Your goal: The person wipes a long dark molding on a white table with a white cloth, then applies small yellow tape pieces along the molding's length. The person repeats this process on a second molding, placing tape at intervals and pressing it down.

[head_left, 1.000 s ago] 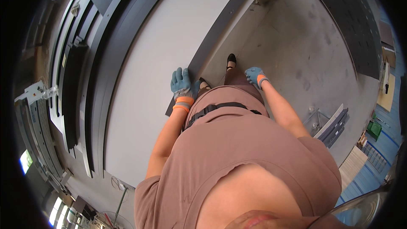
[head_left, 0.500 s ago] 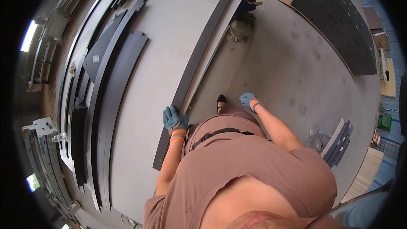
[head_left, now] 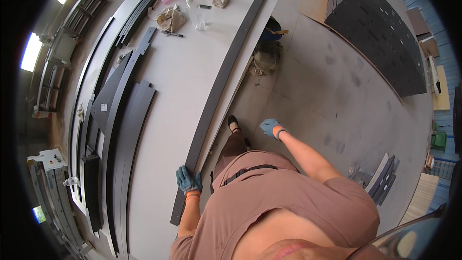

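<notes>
My left hand [head_left: 188, 179], in a blue-grey glove with an orange cuff, lies with fingers apart on a long dark flat metal bar [head_left: 211, 110]. The bar runs along the right edge of the white table [head_left: 163, 139], and its near end sticks out past my hand. My right hand [head_left: 270, 128], gloved the same way, hangs in the air over the floor in front of me. Its fingers are curled in, and nothing shows in them. Left of the bar lie several dark metal strips [head_left: 127, 149] and a dark triangular plate [head_left: 104, 108] with a white label.
Cloth bundles [head_left: 171, 19], clear bottles [head_left: 194, 13] and a black marker [head_left: 172, 34] lie toward the table's far end. Below its right edge are a greenish bag [head_left: 265, 58] and a dark bucket [head_left: 272, 28]. A dark panel stack [head_left: 378, 33] stands on the floor to the right.
The view has shifted, with more of the table's far end and its bottles showing. One leg has stepped forward. My left hand stays on the bar; my right hand remains raised and curled.
</notes>
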### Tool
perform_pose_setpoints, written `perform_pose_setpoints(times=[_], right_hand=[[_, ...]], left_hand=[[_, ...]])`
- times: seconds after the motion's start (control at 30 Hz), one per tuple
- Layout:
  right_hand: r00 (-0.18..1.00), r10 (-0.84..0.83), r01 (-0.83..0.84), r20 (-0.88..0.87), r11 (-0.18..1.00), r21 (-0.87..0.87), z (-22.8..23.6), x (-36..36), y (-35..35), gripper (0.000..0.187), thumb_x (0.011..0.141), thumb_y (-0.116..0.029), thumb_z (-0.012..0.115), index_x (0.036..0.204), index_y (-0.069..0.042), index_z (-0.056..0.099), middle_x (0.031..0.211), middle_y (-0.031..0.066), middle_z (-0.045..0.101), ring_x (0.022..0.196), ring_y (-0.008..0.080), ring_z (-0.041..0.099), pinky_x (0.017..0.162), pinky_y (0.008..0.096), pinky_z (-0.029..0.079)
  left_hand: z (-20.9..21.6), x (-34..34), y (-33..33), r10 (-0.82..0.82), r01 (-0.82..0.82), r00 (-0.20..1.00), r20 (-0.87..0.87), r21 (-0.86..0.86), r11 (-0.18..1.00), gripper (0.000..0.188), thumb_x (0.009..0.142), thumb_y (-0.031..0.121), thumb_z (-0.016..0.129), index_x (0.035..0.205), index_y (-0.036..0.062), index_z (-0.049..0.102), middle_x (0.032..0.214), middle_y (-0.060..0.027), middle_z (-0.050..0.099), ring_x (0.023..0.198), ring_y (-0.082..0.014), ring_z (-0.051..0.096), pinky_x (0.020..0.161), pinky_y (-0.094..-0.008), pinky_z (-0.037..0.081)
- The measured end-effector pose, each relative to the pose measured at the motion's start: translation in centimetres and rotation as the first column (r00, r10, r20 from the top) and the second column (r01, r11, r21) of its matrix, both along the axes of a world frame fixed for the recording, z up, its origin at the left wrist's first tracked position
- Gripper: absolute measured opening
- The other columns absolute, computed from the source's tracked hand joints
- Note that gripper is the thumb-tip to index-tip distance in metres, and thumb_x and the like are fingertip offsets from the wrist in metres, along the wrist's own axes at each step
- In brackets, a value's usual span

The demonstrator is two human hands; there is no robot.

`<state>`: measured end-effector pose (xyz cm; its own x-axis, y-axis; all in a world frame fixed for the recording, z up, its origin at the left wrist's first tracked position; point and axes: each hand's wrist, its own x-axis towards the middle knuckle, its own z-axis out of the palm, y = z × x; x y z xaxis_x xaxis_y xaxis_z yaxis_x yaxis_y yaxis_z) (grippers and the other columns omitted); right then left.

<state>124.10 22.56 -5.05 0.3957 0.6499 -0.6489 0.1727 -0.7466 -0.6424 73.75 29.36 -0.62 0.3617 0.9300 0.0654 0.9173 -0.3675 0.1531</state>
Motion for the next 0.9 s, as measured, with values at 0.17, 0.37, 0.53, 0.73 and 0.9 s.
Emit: perform_pose_setpoints(times=[0.17, 0.37, 0.53, 0.73, 0.9], right_hand=[[0.994, 0.112, -0.114, 0.017, 0.989, 0.096, 1.3, 4.2, 7.7, 0.026, 0.091, -0.028, 0.06, 0.082, -0.006, 0.07, 0.073, 0.013, 0.064, 0.066, 0.0197, 0.057, 0.068, 0.0422, 0.052], [0.996, 0.084, -0.084, 0.014, 0.961, 0.264, 4.4, 12.5, 16.7, 0.026, 0.096, -0.027, 0.062, 0.09, -0.003, 0.071, 0.077, 0.0112, 0.067, 0.069, 0.018, 0.062, 0.069, 0.0389, 0.054], [0.965, 0.143, -0.222, 0.221, 0.894, 0.389, 7.2, 21.1, 26.8, 0.024, 0.097, -0.024, 0.063, 0.1, -0.002, 0.073, 0.08, 0.0068, 0.069, 0.072, 0.0148, 0.062, 0.069, 0.0348, 0.054], [0.942, -0.102, -0.103, 0.32, 0.82, 0.563, 11.7, 25.6, 43.0, 0.028, 0.092, -0.03, 0.066, 0.102, -0.005, 0.075, 0.087, 0.0167, 0.075, 0.076, 0.0252, 0.071, 0.075, 0.0387, 0.056], [0.718, -0.209, -0.102, 0.663, 0.912, 0.398, 13.3, 27.7, 58.0, 0.05, 0.087, -0.045, 0.07, 0.122, -0.01, 0.07, 0.119, 0.0167, 0.072, 0.111, 0.0342, 0.069, 0.096, 0.0444, 0.055]], left_hand=[[-0.3, 0.8, 0.6, -0.018, 0.018, 1.0, -0.004, 0.005, 1.0, 0.086, 0.091, 0.053, 0.069, 0.153, 0.0003, 0.043, 0.153, -0.0224, 0.048, 0.144, -0.0463, 0.042, 0.119, -0.0551, 0.035], [1.5, 5.2, 4.7, 0.084, -0.084, 0.996, 0.001, 0.013, 0.996, 0.079, 0.093, 0.053, 0.068, 0.151, 0.0039, 0.046, 0.156, -0.0252, 0.044, 0.145, -0.0467, 0.04, 0.119, -0.0586, 0.032], [2.5, 21.5, 16.5, 0.156, -0.167, 0.938, 0.31, 0.012, 0.986, 0.069, 0.089, 0.04, 0.078, 0.145, 0.0061, 0.056, 0.159, -0.0229, 0.043, 0.148, -0.0418, 0.039, 0.121, -0.0523, 0.034], [4.2, 43.2, 27.9, 0.131, -0.175, 0.797, 0.59, 0.018, 0.984, 0.061, 0.089, 0.033, 0.08, 0.137, 0.001, 0.06, 0.149, -0.0287, 0.048, 0.138, -0.047, 0.047, 0.114, -0.0532, 0.041], [1.5, 51.1, 30.9, 0.18, -0.196, 0.855, 0.486, -0.019, 0.98, 0.062, 0.091, 0.041, 0.075, 0.136, 0.0001, 0.06, 0.148, -0.0286, 0.05, 0.138, -0.0472, 0.047, 0.114, -0.0562, 0.04]])
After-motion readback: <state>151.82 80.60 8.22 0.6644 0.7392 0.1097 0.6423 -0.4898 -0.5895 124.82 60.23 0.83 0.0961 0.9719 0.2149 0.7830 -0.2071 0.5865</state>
